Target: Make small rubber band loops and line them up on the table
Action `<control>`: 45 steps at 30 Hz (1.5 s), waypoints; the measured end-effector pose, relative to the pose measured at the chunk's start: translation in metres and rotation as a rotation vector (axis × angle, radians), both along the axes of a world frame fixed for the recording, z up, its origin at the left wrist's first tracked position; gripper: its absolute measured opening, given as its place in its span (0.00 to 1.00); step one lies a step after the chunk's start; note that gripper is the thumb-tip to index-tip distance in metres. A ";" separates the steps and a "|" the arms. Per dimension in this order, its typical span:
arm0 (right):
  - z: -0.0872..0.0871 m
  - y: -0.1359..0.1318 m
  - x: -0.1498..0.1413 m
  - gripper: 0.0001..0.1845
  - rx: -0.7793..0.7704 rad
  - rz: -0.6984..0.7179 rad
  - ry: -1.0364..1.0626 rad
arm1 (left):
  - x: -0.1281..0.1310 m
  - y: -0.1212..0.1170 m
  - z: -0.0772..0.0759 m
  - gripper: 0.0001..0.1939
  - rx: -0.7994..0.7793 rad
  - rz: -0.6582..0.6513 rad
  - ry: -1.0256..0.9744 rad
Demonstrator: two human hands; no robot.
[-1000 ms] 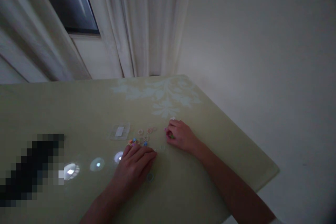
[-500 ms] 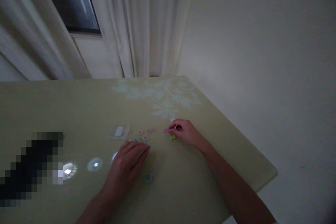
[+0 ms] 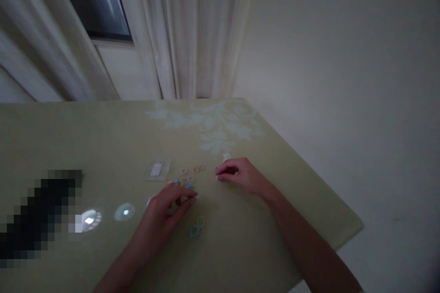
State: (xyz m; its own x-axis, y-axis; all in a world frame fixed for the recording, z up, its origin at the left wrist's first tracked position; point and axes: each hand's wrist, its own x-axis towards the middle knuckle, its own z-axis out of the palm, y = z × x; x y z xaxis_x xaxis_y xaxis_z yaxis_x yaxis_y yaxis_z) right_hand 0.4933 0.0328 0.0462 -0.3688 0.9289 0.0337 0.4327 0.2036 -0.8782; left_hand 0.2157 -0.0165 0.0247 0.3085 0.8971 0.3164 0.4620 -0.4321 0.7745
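Head view: left hand (image 3: 161, 210) by thin round bands (image 3: 190, 182), right hand (image 3: 244, 176) by a white bit (image 3: 226, 157) on my smooth tabletop (image 3: 103, 146); I can't tell if either grip is closed.

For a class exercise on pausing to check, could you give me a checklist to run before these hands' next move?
1. Both hands visible, left hand and right hand: ok.
2. Clear packet lying on the tabletop, untouched: ok.
3. Blue ring well separated from the pale ring: not ok, they lie against or over each other.
4. Small pieces beside the left hand fully visible: not ok, it partly blocks the view.
5. Left fingertips empty: cannot tell.
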 end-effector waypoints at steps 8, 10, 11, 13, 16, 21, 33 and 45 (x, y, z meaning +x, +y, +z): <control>-0.002 -0.033 -0.044 0.04 0.075 0.434 -0.203 | -0.007 0.002 0.003 0.11 -0.025 0.177 -0.075; -0.004 -0.034 -0.047 0.04 0.060 0.428 -0.222 | -0.006 0.002 0.004 0.11 -0.031 0.185 -0.074; -0.005 -0.034 -0.047 0.04 0.051 0.433 -0.225 | -0.006 0.002 0.005 0.11 -0.032 0.188 -0.074; -0.007 -0.033 -0.046 0.04 0.037 0.445 -0.231 | -0.005 0.001 0.006 0.12 -0.030 0.193 -0.081; -0.009 -0.032 -0.046 0.04 0.034 0.451 -0.264 | -0.004 0.001 0.007 0.12 -0.031 0.192 -0.093; -0.005 -0.039 -0.049 0.05 0.107 0.457 -0.381 | -0.003 0.001 0.007 0.12 -0.060 0.197 -0.116; 0.000 -0.053 -0.061 0.12 0.338 0.440 -0.788 | 0.001 -0.001 0.010 0.15 -0.187 0.232 -0.111; 0.017 -0.043 -0.046 0.05 0.281 0.270 -0.403 | 0.006 -0.005 -0.001 0.14 -0.339 0.142 -0.164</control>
State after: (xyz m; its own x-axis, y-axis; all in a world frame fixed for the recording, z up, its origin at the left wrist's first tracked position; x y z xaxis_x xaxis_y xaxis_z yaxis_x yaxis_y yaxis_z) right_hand 0.4476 -0.0099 0.0633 -0.6275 0.7752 0.0729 0.6229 0.5560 -0.5503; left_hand 0.2220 -0.0214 0.0234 0.1440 0.9891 0.0298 0.3570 -0.0800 0.9307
